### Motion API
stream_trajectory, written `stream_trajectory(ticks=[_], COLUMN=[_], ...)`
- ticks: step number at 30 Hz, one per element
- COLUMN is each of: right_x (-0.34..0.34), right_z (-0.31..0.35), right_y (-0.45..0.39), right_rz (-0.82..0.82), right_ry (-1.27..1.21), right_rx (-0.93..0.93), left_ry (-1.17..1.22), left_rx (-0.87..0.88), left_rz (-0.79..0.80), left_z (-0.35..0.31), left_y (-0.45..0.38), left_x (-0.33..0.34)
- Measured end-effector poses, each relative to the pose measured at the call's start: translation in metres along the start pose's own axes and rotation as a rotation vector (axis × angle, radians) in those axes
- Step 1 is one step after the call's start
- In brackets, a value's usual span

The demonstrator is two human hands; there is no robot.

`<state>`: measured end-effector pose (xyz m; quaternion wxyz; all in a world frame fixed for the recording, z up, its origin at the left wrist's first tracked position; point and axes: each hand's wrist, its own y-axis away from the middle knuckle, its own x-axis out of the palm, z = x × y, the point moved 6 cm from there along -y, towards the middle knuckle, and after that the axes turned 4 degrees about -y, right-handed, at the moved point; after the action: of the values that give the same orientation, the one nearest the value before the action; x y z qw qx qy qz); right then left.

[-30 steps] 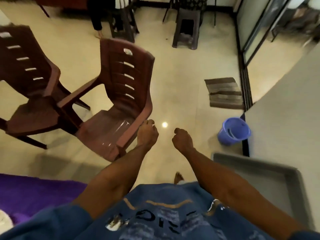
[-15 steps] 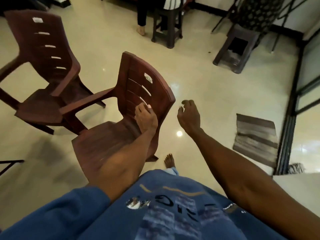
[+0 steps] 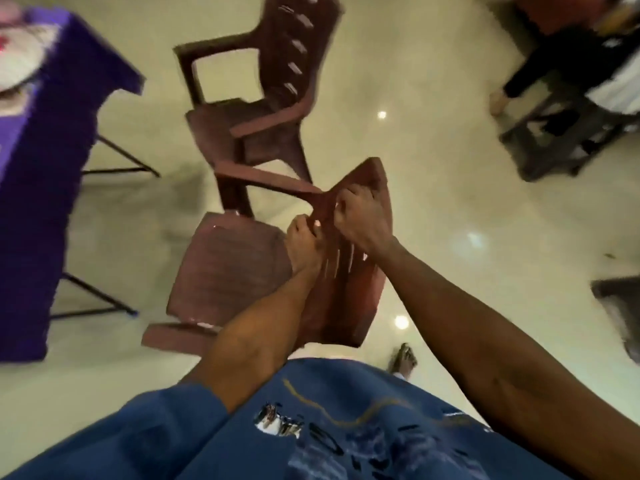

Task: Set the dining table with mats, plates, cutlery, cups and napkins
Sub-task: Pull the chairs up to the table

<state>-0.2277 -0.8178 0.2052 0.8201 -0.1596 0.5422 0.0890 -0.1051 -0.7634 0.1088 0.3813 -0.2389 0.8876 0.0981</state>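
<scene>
Both your hands curl around the backrest of the near chair (image 3: 235, 271): your left hand (image 3: 304, 247) low by the slots, your right hand (image 3: 360, 216) above it. Half a second ago your right hand hung open beside the backrest. The purple-covered table (image 3: 41, 140) stands left of the chair.

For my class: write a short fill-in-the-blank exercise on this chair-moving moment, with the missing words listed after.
1. Both hands grip the ____ of the near chair.
2. The table at the left wears a ____ cloth.
3. The right hand grips higher than the ____ hand.
4. Beyond it stands a second ____.

Missing: backrest; purple; left; chair
</scene>
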Motion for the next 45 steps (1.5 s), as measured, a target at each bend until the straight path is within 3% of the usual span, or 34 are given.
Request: stream_trajectory(ticks=[4,7,12,16,20,24,29,34,36,40,43,45], right_x=[0.036,0.04,0.038,0.033,0.039,0.039,0.013,0.01,0.008,0.003,-0.005,-0.006], right_z=[0.019,0.017,0.0,-0.019,-0.024,-0.029,-0.06,-0.057,-0.057,-0.058,-0.063,-0.071], right_y=[-0.02,-0.011,-0.003,-0.006,-0.007,-0.001,-0.015,-0.016,-0.016,-0.021,-0.033,-0.053], right_rz=[0.435,0.573,0.549,0.537,0.645,0.775,0.545,0.6,0.591,0.559,0.587,0.635], right_ry=[0.06,0.04,0.055,0.066,0.006,-0.064,-0.051,-0.097,-0.116,-0.157,-0.178,-0.16], right_rx=[-0.25,-0.403,-0.6,-0.683,-0.688,-0.853,-1.12,-1.225,-1.271,-1.298,-1.278,-1.267], left_ry=[-0.101,-0.136,-0.005,0.053,-0.04,-0.121,-0.176,-0.197,-0.252,-0.323,-0.338,-0.323], left_rx=[-0.249,-0.424,-0.636,-0.657,-0.782,-0.85,-0.938,-1.012,-1.113,-1.475,-1.539,-1.546], left_rz=[-0.042,-0.1,-0.001,0.099,0.016,0.077,-0.014,-0.048,-0.037,0.105,0.118,0.038], left_z=[0.007,0.005,-0.009,-0.03,-0.023,-0.021,-0.023,-0.033,-0.039,-0.066,-0.092,-0.107], left_y=[0.006,0.029,0.074,0.11,0.133,0.133,0.14,0.147,0.15,0.16,0.15,0.139], left_x=[-0.013,-0.025,-0.032,-0.028,-0.005,0.011,0.005,-0.003,-0.004,0.003,0.011,0.019])
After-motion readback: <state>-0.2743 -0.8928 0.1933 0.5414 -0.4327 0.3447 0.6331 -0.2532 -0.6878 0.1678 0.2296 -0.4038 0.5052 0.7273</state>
